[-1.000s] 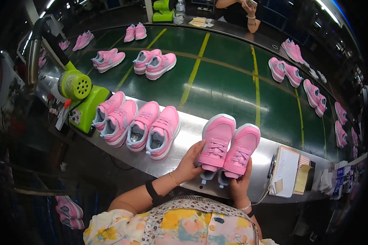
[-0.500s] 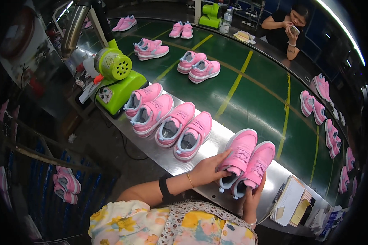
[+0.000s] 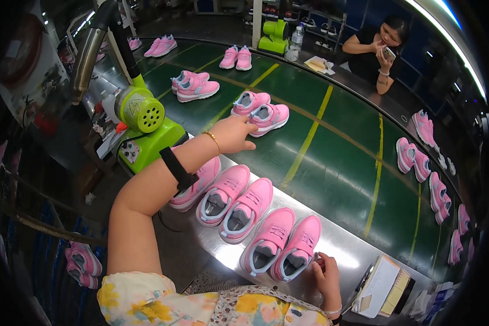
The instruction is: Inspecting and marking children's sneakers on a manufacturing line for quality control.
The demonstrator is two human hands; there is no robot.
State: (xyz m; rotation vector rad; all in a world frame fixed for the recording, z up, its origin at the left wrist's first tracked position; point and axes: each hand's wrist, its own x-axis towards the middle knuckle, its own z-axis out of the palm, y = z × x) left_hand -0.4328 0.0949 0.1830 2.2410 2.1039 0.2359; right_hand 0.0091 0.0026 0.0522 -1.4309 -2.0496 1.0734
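Currently I am looking down through the head camera at the person's outstretched left hand (image 3: 233, 134), which is lying over the near side of a flat green conveyor belt (image 3: 337, 168) marked with yellow lines. Its fingertips are sitting right at the heel of the closer shoe in a pair of pink sneakers with grey-blue linings and white soles (image 3: 271, 118); the thumb is standing well apart from the fingers, and the hand is not closing round anything, though I am not able to tell whether the fingertips are touching the shoe. That pair is standing upright on the belt, toes pointing rightward. I am seeing the right hand (image 3: 327, 275) low at the ledge, fingers loosely half-curled and gripping nothing, just beside the heel of a second pink pair with purple laces (image 3: 303, 239); contact there is too close for me to call. This second pair is resting upright on a shiny silver metal ledge (image 3: 342, 244), toes facing the belt. To its left, another pink pair (image 3: 252, 204) is standing in the same row, and one more pink shoe (image 3: 204, 176) is showing partly behind the left forearm. A lime-green machine with a round perforated head (image 3: 156, 140) is standing beyond that forearm, while a white notepad (image 3: 375, 293) is lying right of the right hand. Across the belt, a co-worker in black (image 3: 364, 51) is holding a phone (image 3: 388, 53).
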